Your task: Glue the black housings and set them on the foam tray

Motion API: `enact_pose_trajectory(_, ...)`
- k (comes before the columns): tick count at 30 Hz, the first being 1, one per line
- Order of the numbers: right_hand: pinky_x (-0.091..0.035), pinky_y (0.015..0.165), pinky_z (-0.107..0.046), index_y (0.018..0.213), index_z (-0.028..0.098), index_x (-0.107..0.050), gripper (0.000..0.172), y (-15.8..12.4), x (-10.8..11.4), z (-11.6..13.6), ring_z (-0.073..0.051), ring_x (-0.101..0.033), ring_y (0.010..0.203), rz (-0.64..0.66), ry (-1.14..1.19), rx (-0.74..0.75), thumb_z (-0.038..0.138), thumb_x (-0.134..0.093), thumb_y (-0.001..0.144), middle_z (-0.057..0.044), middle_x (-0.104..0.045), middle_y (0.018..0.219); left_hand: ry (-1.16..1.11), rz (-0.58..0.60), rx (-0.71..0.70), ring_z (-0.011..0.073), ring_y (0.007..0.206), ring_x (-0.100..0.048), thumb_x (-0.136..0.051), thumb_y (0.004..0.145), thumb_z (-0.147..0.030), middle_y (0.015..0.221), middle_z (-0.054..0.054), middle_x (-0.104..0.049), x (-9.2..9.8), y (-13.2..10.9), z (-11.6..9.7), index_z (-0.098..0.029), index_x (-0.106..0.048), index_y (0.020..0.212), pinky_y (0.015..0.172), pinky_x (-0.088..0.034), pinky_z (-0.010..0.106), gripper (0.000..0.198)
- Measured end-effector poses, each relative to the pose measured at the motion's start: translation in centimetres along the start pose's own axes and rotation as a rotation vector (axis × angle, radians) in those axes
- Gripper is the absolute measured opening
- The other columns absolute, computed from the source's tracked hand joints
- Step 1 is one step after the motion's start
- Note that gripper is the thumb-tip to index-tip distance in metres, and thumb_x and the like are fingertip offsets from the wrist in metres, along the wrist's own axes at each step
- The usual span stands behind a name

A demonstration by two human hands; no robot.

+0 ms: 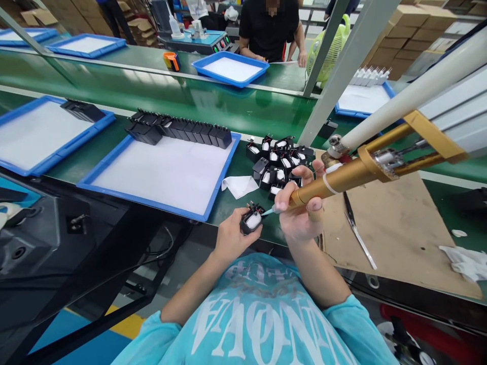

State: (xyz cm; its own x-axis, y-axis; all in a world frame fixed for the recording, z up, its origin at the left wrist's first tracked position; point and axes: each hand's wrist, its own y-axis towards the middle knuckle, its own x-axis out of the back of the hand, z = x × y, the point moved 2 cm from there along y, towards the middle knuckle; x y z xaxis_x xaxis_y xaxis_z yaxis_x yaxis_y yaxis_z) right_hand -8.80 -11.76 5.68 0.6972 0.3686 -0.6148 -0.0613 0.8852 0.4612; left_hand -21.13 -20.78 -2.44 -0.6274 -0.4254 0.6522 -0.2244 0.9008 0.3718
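Between its thumb and fingers, my left hand (233, 235) grips a small black plug-in power adapter housing (251, 219), its open side showing a white part inside and red wires at the top. My right hand (302, 215) is wrapped around a gold-coloured glue dispensing gun (335, 180). The gun's thin pale nozzle (268, 211) points left, its tip at the edge of the housing. Just beyond my hands lies a pile of similar open black housings (279, 161). A crumpled white cloth (239, 186) rests left of the pile.
Left of my hands stands a blue-rimmed tray (205, 215) with a row of black adapters (190, 129) along its back. Another blue tray (34, 170) sits farther left. Tweezers (359, 235) lie on cardboard (403, 228) at right. Across the bench is another person (269, 30).
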Motion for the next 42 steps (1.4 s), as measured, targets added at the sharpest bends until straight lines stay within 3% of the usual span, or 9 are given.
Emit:
enact_pose_trajectory(3,-0.040,0.035,-0.023,0.106,0.029,-0.055,0.036,0.0,0.3,0.0,-0.005,-0.050,0.044,-0.034,-0.039,-0.013,0.047,-0.067,0.077,0.000,-0.056,0.104,-0.015,-0.003,-0.013,0.0118,0.054,-0.061,-0.069,0.077,-0.033,0.079,-0.002,-0.066,0.3,0.1,-0.3,-0.021,-0.049,0.105,0.051,-0.046,0.022,0.036)
enact_pose_trajectory(8,-0.039,0.037,-0.023,0.095,0.028,-0.056,0.025,-0.1,0.6,0.0,-0.004,-0.050,0.043,-0.033,-0.041,-0.018,0.045,-0.064,0.080,0.000,-0.056,0.103,-0.042,0.023,0.005,0.0114,0.054,-0.060,-0.069,0.076,-0.033,0.075,-0.004,-0.064,0.6,0.1,-0.6,-0.022,-0.049,0.104,0.050,-0.045,0.021,0.036)
enact_pose_trajectory(13,-0.039,0.035,-0.024,0.103,0.030,-0.055,0.035,0.0,0.3,0.2,-0.005,-0.048,0.043,-0.046,-0.070,-0.037,0.051,-0.064,0.077,-0.001,-0.057,0.109,-0.045,0.032,0.021,0.0109,0.052,-0.059,-0.069,0.075,-0.034,0.075,-0.004,-0.064,0.5,0.0,-0.6,-0.022,-0.049,0.102,0.049,-0.044,0.021,0.035)
enact_pose_trajectory(23,-0.041,0.035,-0.025,0.110,0.031,-0.056,0.037,-0.3,-0.9,0.0,-0.005,-0.049,0.044,0.005,-0.006,-0.023,0.049,-0.062,0.079,-0.001,-0.057,0.109,0.001,0.041,0.055,0.0133,0.055,-0.062,-0.069,0.076,-0.037,0.081,-0.001,-0.068,-0.9,0.4,-0.2,-0.021,-0.051,0.100,0.053,-0.046,0.024,0.034)
enact_pose_trajectory(28,-0.043,0.036,-0.027,0.108,0.031,-0.054,0.038,-0.7,-1.5,-0.1,-0.006,-0.049,0.044,0.026,-0.028,-0.053,0.052,-0.062,0.078,-0.003,-0.056,0.111,-0.079,-0.032,-0.017,0.0166,0.070,-0.069,-0.069,0.077,-0.038,0.089,0.003,-0.071,-1.4,0.9,-0.9,-0.021,-0.052,0.105,0.061,-0.052,0.026,0.037)
enact_pose_trajectory(32,-0.042,0.038,-0.026,0.097,0.029,-0.055,0.026,-0.8,-1.6,0.1,-0.005,-0.051,0.043,0.083,0.013,-0.025,0.048,-0.060,0.082,-0.001,-0.053,0.104,-0.119,-0.085,-0.119,0.0187,0.079,-0.071,-0.069,0.079,-0.040,0.095,0.006,-0.072,-1.3,0.9,-1.1,-0.021,-0.051,0.108,0.066,-0.055,0.028,0.039)
enact_pose_trajectory(38,-0.041,0.034,-0.027,0.109,0.031,-0.052,0.040,-0.7,-1.5,0.1,-0.006,-0.046,0.042,0.041,-0.013,-0.032,0.057,-0.056,0.078,-0.003,-0.054,0.109,-0.093,-0.014,-0.088,0.0203,0.084,-0.071,-0.068,0.079,-0.039,0.097,0.006,-0.072,-1.2,0.8,-0.8,-0.021,-0.052,0.112,0.072,-0.057,0.031,0.041)
enact_pose_trajectory(42,-0.040,0.034,-0.027,0.107,0.031,-0.053,0.037,-0.5,-1.2,0.2,-0.007,-0.049,0.044,0.001,-0.008,-0.005,0.056,-0.052,0.079,-0.003,-0.056,0.111,-0.017,0.061,-0.093,0.0226,0.095,-0.069,-0.066,0.081,-0.032,0.105,0.007,-0.071,-1.1,0.7,0.6,-0.020,-0.054,0.116,0.084,-0.055,0.035,0.038)
